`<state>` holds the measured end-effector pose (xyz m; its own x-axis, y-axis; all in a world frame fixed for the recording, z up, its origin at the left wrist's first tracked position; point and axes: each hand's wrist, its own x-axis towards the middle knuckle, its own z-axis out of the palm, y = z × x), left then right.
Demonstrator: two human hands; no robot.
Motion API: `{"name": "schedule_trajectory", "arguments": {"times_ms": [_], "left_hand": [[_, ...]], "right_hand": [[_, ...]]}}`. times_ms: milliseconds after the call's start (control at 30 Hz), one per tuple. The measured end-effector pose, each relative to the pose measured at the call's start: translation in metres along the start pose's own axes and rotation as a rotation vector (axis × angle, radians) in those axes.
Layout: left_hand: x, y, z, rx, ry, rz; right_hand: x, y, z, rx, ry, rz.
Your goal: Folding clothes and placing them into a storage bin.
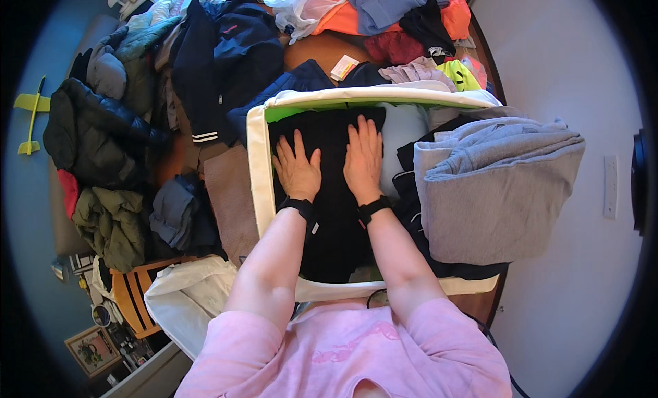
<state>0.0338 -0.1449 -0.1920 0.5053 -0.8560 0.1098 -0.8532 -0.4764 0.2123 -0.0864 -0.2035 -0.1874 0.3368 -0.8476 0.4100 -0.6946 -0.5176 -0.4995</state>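
Note:
Both palms lie flat on a folded black garment (pixel 334 192) inside a white fabric storage box (pixel 257 182) with a green lining. My left hand (pixel 299 169) spreads its fingers near the box's left side. Across the cloth, my right hand (pixel 364 161) rests with fingers straight and fairly close together along the garment's right edge. Just right of it is a light blue folded garment (pixel 404 136), partly covered. A thick folded grey garment (pixel 493 192) sits on black clothing at the box's right side and hides part of the rim.
Heaped clothes cover the surface beyond and left, among them a navy jacket (pixel 231 53), a black puffer jacket (pixel 92 136) and an olive garment (pixel 110 223). A white fabric cover (pixel 190 290) hangs at the lower left. A wall (pixel 555 64) stands close on the right.

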Motion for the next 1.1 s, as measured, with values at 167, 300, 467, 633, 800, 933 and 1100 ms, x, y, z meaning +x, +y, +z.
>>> {"name": "schedule_trajectory", "arguments": {"times_ms": [167, 300, 467, 633, 800, 933, 1100], "left_hand": [[0.013, -0.001, 0.012, -0.004, 0.055, -0.038], [0.026, -0.003, 0.015, -0.01, -0.083, -0.148], [0.041, -0.004, 0.021, -0.035, 0.012, -0.165], [0.056, -0.006, 0.017, 0.007, 0.236, 0.127], [0.068, -0.014, 0.02, 0.009, 0.258, 0.198], [0.07, -0.014, 0.028, -0.074, 0.161, 0.186], [0.076, -0.018, 0.037, -0.102, 0.076, 0.178]], "right_hand": [[0.012, 0.013, 0.022, 0.084, -0.019, 0.018], [0.013, 0.023, 0.031, 0.187, 0.051, 0.117], [0.01, 0.03, 0.042, 0.274, 0.055, 0.224], [0.007, 0.027, 0.036, 0.078, -0.001, 0.066], [-0.005, 0.015, 0.027, 0.108, 0.052, 0.194], [0.004, 0.03, 0.036, 0.288, 0.03, 0.381], [-0.004, 0.013, 0.027, 0.208, 0.085, 0.311]]}}
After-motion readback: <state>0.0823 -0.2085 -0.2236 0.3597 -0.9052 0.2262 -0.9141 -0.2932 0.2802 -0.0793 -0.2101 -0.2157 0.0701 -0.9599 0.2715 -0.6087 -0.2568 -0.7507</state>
